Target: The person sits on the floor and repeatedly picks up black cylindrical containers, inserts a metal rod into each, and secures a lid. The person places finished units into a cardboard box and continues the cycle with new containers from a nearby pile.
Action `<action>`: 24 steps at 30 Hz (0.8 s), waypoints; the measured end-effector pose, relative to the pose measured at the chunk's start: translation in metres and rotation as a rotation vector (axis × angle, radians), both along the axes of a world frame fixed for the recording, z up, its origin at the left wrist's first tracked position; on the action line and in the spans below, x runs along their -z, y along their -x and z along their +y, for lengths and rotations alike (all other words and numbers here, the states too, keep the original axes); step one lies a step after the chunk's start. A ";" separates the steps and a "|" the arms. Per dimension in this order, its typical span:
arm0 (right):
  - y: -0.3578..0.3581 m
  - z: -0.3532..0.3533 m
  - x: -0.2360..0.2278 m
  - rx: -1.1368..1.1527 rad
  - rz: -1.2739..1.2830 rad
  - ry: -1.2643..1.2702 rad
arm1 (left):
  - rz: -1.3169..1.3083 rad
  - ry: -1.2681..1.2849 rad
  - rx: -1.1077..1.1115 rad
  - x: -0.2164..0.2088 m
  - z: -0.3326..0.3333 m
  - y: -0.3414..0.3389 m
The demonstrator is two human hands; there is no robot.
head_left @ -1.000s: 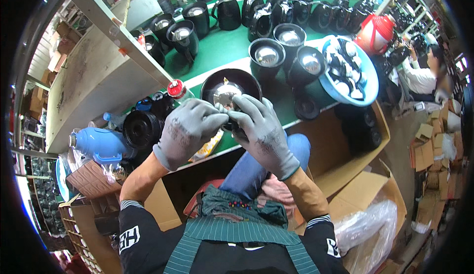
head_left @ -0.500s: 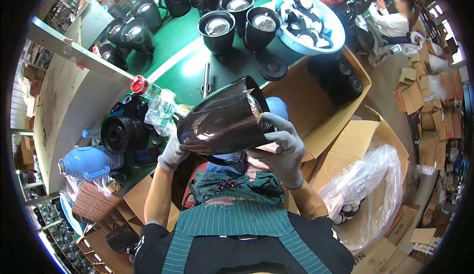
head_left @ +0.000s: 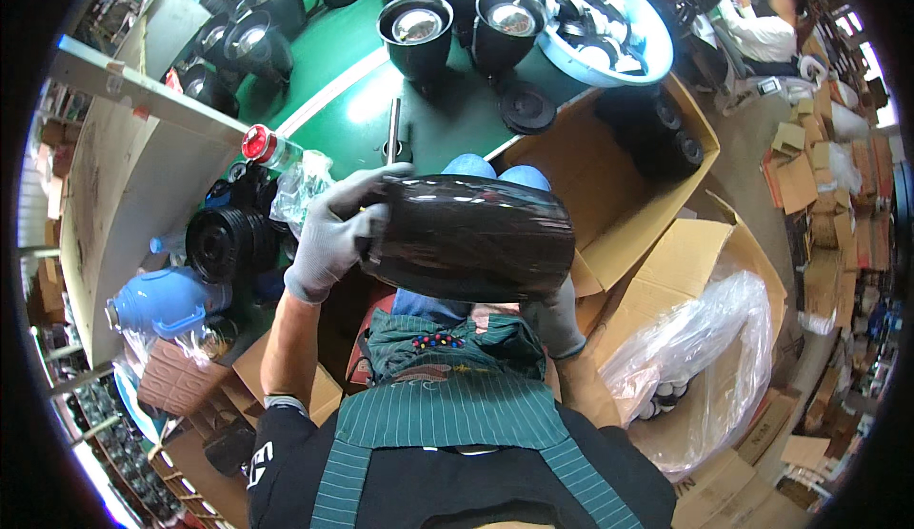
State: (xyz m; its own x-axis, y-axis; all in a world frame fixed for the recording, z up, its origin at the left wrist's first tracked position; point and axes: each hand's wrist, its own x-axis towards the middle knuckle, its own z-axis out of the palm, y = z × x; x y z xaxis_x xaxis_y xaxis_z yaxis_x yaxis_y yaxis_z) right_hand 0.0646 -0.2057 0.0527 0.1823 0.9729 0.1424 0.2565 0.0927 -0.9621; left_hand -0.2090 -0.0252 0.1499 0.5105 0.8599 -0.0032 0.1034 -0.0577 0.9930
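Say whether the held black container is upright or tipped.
Tipped: the black container lies sideways, its long body stretching between the left hand and right hand.

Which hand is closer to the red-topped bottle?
Left. The left hand is below and right of the bottle; the right hand is farther, near the black vessel's other end.

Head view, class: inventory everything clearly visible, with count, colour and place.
Held vessel: one, black, above lap
Table: one, green, ahead
Standing vessels: several, black, on table
Basin: one, light blue, upper right
Loose disc: one, black, table edge
Rod: one, silvery, on table
Bottle: one, clear, red cap, left
Disc stack: one, black, left
Flask: one, blue, lower left
Cardboard boxes: several, brown, both sides
Plastic bag: one, clear, lower right
Second person: one, white top, upper right
Left hand: one, grey glove, vessel's left end
Right hand: one, grey glove, vessel's right end, partly hidden
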 end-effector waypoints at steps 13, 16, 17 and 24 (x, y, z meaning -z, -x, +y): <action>-0.012 -0.021 0.110 -0.160 -0.183 -0.003 | 0.254 -0.503 0.197 -0.094 -0.020 -0.072; -0.009 -0.015 0.096 -0.096 0.151 -0.035 | 0.297 -0.467 0.203 -0.101 -0.024 -0.075; -0.008 -0.015 0.089 -0.082 0.272 -0.049 | 0.317 -0.455 0.212 -0.102 -0.024 -0.075; -0.018 -0.011 0.055 -0.155 0.873 -0.064 | 0.369 -0.563 0.290 -0.102 -0.023 -0.082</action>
